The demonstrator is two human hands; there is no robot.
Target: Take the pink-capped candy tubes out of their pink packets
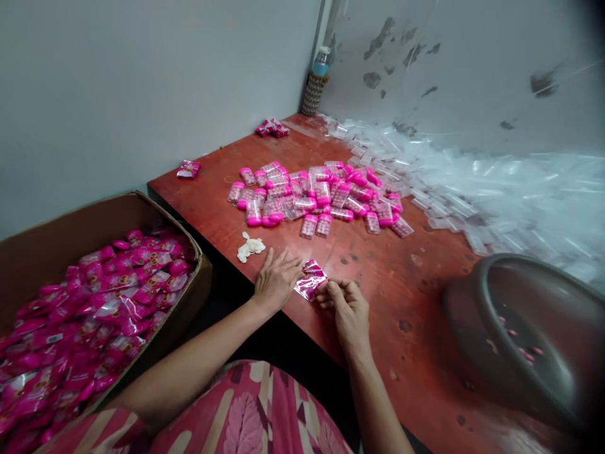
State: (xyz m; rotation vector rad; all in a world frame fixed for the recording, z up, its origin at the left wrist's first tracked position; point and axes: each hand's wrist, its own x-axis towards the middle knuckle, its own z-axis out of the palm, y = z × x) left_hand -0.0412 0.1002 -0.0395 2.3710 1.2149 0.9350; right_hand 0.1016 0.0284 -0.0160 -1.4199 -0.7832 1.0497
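Observation:
A small pink printed packet (311,280) lies on the red table (378,277) between my hands. My left hand (278,277) rests with its fingers spread on the tabletop, fingertips at the packet's left edge. With thumb and fingers pinched together, my right hand (346,306) grips the packet's right edge. Just beyond my left hand sits a crumpled white piece (250,246). Farther back is a pile of clear containers with pink caps (322,193), holding small pink balls.
An open cardboard box (201,271) full of pink packages stands at the left. Clear empty containers (472,189) are heaped at the right, behind a grey basin (486,284). A bottle (321,62) in a woven holder and pink packets (273,128) are at the back.

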